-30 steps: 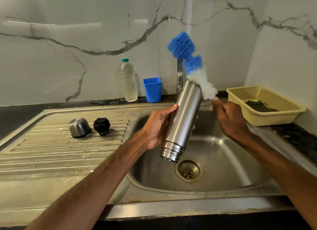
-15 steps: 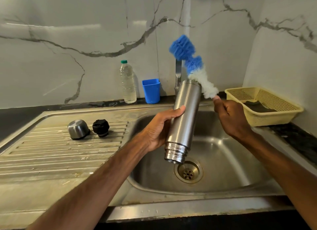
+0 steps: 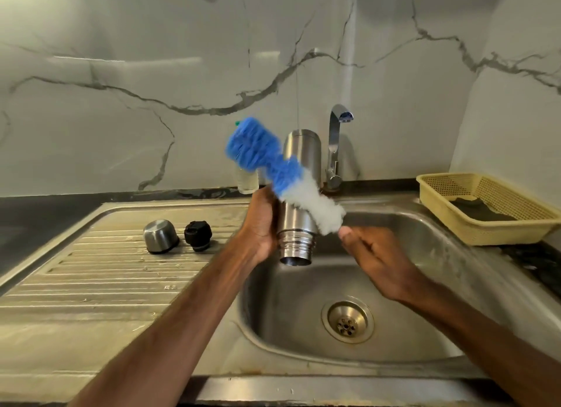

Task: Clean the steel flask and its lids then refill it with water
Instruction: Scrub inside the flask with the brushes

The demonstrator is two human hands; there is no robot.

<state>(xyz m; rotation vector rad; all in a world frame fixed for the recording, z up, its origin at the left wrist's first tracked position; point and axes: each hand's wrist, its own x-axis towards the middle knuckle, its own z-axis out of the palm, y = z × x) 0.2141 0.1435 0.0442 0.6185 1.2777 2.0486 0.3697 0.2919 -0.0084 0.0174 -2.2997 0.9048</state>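
My left hand (image 3: 261, 221) grips the steel flask (image 3: 300, 157) upside down over the sink basin (image 3: 425, 285), its open threaded mouth pointing down. My right hand (image 3: 376, 261) holds the handle of a blue and white bottle brush (image 3: 273, 166), which lies slanted across the front of the flask's body, blue end up to the left. The steel cup lid (image 3: 160, 236) and the black stopper lid (image 3: 198, 235) sit side by side on the ribbed drainboard (image 3: 91, 279).
A chrome tap (image 3: 335, 145) stands behind the flask, with no water running. A yellow plastic basket (image 3: 491, 206) with a dark scrub pad sits on the right counter. A clear plastic bottle (image 3: 247, 182) is mostly hidden behind the brush. The drain (image 3: 347, 321) lies below.
The brush swung from the flask's upper right down across its front toward the left. The flask turned more upright and both hands shifted. The view tilted, showing the tap.
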